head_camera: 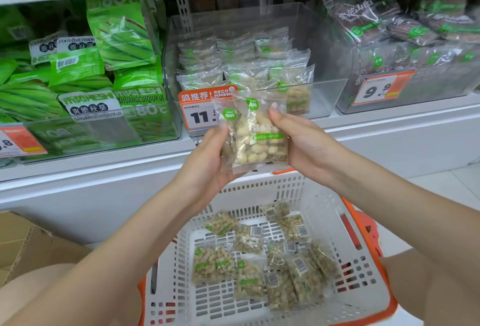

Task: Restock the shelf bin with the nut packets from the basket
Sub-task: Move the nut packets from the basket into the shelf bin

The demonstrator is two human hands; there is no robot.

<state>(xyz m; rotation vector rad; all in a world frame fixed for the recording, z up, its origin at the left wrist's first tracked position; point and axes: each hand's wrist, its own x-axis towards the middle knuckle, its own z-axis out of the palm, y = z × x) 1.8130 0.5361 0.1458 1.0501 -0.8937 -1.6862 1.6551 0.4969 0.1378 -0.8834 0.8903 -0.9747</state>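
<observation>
Held nut packets (255, 133): a small stack, seemingly two or three clear packs of pale nuts with green labels, raised in front of the clear shelf bin (324, 92) and above the basket (306, 190). Left hand (210, 162): fingers closed around the stack's lower left edge, palm beneath it. Right hand (304, 141): fingers pinching the stack's right edge, thumb tip on the front pack. Shelf bin: partly filled with matching packets (241, 63) stacked in rows toward its back and left; an orange-and-white price tag (200, 112) on its front, partly covered by the held stack. Basket: white with orange trim, below the bin, holding about a dozen loose packets (272, 260) lying flat, some face down with barcodes showing. Left of the bin: green snack bags (122, 32). Right of the bin: dark packets (363, 14) in another clear bin.
</observation>
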